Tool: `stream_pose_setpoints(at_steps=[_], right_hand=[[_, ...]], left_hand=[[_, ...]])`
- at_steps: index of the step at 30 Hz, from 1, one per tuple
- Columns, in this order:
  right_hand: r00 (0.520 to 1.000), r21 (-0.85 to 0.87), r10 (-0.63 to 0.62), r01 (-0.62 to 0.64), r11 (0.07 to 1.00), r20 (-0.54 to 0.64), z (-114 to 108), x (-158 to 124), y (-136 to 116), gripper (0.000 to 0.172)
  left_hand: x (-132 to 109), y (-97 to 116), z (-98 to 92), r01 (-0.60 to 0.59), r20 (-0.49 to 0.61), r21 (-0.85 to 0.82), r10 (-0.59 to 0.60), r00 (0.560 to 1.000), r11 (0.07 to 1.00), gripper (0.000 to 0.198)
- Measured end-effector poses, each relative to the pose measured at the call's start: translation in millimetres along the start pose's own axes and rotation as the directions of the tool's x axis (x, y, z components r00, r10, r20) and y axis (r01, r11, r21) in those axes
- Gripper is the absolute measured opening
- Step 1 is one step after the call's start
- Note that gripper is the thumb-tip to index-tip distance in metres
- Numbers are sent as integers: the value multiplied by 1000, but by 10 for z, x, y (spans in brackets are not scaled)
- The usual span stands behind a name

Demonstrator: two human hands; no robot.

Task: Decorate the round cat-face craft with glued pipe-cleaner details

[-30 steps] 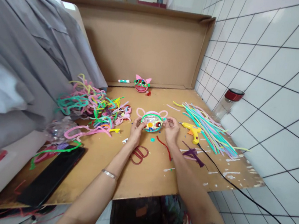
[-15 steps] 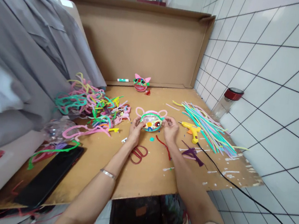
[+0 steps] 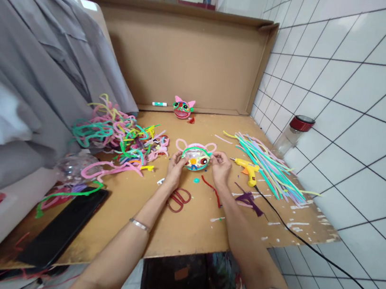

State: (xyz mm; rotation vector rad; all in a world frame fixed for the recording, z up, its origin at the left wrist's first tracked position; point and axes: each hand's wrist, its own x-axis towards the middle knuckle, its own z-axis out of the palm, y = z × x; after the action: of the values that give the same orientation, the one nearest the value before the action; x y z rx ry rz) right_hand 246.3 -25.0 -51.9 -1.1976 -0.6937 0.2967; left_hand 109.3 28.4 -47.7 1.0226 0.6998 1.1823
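Between my hands is a round pipe-cleaner animal face (image 3: 196,155) with two pink loop ears, a green and pink upper rim, one red-and-black eye, an orange nose and a blue-teal lower edge. My left hand (image 3: 176,167) grips its left side, thumb on the front. At its right edge, the fingers of my right hand (image 3: 220,166) are pinched against the rim. Just below lie a small teal disc (image 3: 196,181) and a red pipe cleaner (image 3: 211,189). Red-handled scissors (image 3: 179,200) rest by my left wrist, their blades partly hidden under it.
A yellow glue gun (image 3: 248,170) with a black cord lies right, beside a bundle of straight pipe cleaners (image 3: 269,165) and a lidded jar (image 3: 293,134). Tangled pipe cleaners (image 3: 119,134) and a black phone (image 3: 64,227) are left. A finished-looking cat face (image 3: 182,108) stands at the back.
Both hands and the animal face keep almost the same place. The whole view has shifted very slightly.
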Motion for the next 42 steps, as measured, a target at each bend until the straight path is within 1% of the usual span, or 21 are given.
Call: stream_pose_setpoints(at_steps=[6,14,18,22,28,33,38,42], right_hand=[[1000,-26,9,-9,1000,-5,-14,3,30,16],[999,-1,31,-31,1000,-12,-3,14,33,19],[1000,-10,19,-19,1000,-22,6,2,28,20],[1000,-9,9,-9,1000,-25,7,-6,12,18],[1000,18,1,0,1000,-26,-2,9,2,16],[999,20,29,-29,999,-25,-20,24,33,15],[998,5,57,-57,998,-11,-33,25,56,21],[999,-22,51,-51,998,-11,-30,22,54,27]], left_hand=[[4,-12,-2,4,-2,-12,-4,1000,1000,44],[31,-46,-17,3,2,20,-3,1000,1000,46],[41,-66,-24,2,-1,27,-2,1000,1000,46],[48,-79,-28,-8,3,27,8,1000,1000,45],[45,-62,-20,8,-19,19,-7,1000,1000,46],[34,-45,-12,-1,-18,27,2,1000,1000,45],[32,-44,-6,-3,-15,27,3,1000,1000,45],[29,-48,-8,-10,-8,20,10,1000,1000,45]])
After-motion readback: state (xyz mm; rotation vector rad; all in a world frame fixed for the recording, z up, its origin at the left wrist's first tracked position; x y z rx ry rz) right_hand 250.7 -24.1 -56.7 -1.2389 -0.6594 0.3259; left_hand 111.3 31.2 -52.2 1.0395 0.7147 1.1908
